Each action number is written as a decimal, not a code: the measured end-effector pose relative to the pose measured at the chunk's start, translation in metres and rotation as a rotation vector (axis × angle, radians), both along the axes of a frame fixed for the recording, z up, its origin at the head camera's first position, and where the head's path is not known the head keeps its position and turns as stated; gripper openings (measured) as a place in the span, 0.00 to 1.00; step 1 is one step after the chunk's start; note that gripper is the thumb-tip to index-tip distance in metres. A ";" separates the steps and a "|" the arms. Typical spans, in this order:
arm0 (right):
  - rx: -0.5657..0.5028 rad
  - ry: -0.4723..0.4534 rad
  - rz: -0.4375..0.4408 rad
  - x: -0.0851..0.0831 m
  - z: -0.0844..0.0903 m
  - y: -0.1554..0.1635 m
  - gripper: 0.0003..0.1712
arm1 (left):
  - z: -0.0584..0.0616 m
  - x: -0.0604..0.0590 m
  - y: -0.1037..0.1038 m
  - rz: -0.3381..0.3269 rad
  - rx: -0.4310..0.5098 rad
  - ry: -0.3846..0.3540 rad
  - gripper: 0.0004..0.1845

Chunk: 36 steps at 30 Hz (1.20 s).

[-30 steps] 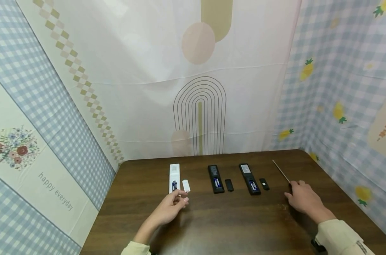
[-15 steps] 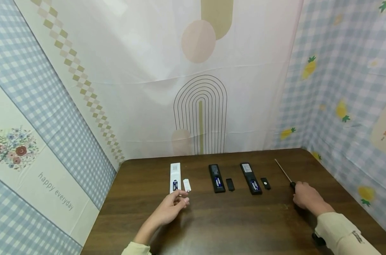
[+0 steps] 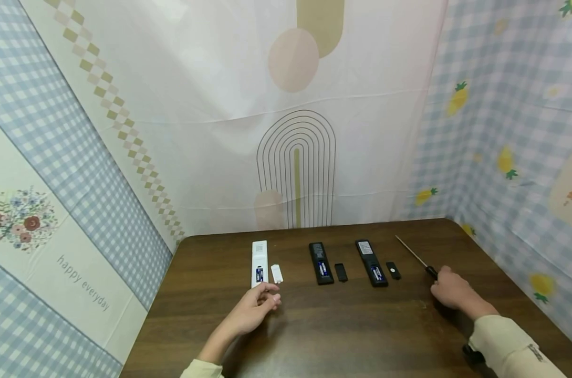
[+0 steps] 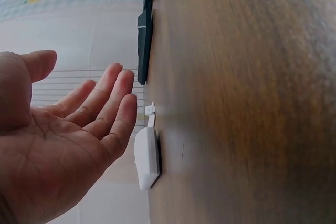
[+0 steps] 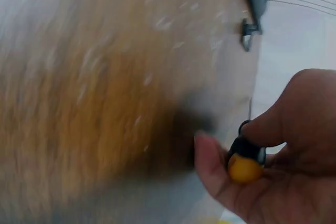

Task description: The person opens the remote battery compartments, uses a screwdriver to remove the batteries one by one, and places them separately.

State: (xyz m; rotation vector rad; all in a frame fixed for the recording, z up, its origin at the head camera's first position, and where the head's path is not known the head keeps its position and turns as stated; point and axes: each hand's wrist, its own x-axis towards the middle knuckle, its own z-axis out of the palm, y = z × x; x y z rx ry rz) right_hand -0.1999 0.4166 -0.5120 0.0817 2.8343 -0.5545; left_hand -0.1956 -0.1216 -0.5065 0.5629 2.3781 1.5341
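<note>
My right hand [image 3: 453, 291] grips the black handle of a screwdriver [image 3: 431, 271] at the table's right side; the thin shaft points away and to the left. In the right wrist view, thumb and fingers close round the handle, and its yellow end [image 5: 245, 169] shows. My left hand [image 3: 253, 310] holds nothing, its fingers relaxed near the lower end of a white remote control [image 3: 259, 252]. Beside that remote lies its white battery cover [image 3: 277, 273]. A black remote [image 3: 318, 254] and another black remote [image 3: 367, 256] lie further right, each with blue batteries in its uncovered compartment.
A black battery cover [image 3: 341, 272] lies right of the middle remote. Another black cover [image 3: 393, 271], with a pale round spot, lies right of the rightmost remote. The brown wooden table [image 3: 333, 331] ends at a patterned cloth backdrop [image 3: 210, 173], with checked cloth on both sides.
My right hand has lifted the screwdriver's black handle into view, and the shaft's tip has swung left. The left hand has stayed in place.
</note>
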 end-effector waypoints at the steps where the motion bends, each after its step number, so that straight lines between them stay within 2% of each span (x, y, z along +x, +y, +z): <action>1: -0.051 0.019 0.000 0.000 0.000 -0.001 0.39 | 0.000 0.000 0.000 0.001 0.000 0.000 0.22; 4: -0.152 0.098 0.010 0.001 0.001 -0.010 0.36 | 0.001 0.001 -0.001 0.002 -0.004 0.003 0.22; 6: -0.200 0.154 0.014 0.004 0.002 -0.019 0.29 | 0.001 0.001 -0.001 0.001 -0.008 0.005 0.23; 11: -0.219 0.274 0.042 0.019 0.013 -0.057 0.16 | 0.002 0.003 -0.001 -0.001 -0.008 0.001 0.23; 15: -0.166 0.405 0.117 0.037 0.028 -0.094 0.12 | 0.002 0.003 -0.002 0.001 -0.002 0.005 0.22; 19: -0.138 0.520 0.181 0.051 0.042 -0.120 0.11 | 0.002 0.004 -0.002 0.002 0.013 0.005 0.22; 27: -0.071 0.619 0.231 0.062 0.049 -0.140 0.11 | 0.006 0.006 0.005 0.001 0.045 0.008 0.21; 36: -0.071 0.712 0.338 0.064 0.047 -0.162 0.14 | 0.022 0.003 0.040 -0.014 0.134 0.022 0.19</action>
